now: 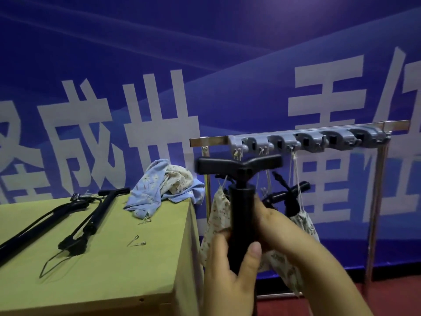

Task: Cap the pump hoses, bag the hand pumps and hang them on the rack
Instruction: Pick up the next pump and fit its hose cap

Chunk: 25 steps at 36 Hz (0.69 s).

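Pump (242, 215) upright between hands; left (230, 272) grips barrel; right (271, 222) behind it.

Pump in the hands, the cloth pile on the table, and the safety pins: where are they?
Pump (242, 213): head view, on its black barrel.
Cloth pile (164, 190): head view, on the blue fabric.
Safety pins (137, 241): head view, on the pair's middle.

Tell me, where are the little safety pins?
In the head view, the safety pins lie left of centre on the green table, just right of the black pump lying there and below the pile of cloth bags.
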Motion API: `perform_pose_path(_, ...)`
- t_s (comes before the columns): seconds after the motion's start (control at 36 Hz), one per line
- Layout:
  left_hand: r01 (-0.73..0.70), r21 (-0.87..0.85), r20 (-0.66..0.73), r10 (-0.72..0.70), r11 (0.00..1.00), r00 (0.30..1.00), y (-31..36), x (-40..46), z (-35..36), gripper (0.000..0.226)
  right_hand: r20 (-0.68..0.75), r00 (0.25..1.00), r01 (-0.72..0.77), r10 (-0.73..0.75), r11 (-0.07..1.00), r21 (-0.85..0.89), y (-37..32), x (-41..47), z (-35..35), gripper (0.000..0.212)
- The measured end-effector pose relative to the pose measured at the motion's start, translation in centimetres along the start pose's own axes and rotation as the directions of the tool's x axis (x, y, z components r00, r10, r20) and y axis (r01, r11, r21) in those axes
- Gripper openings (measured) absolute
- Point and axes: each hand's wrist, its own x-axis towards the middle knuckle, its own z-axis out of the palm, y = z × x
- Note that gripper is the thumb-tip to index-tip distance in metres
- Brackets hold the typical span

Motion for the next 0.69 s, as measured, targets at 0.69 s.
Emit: perform_pose_path(0.69, 0.160, -0.337, 0.119, -0.127, 0.928, 0.985, 2.2, 2.8, -1.8, 0.028, -0.091, 0.949, 0.313, -0.302, 0.862, 0.398, 1.5, -2.2, 0.6, 0.021)
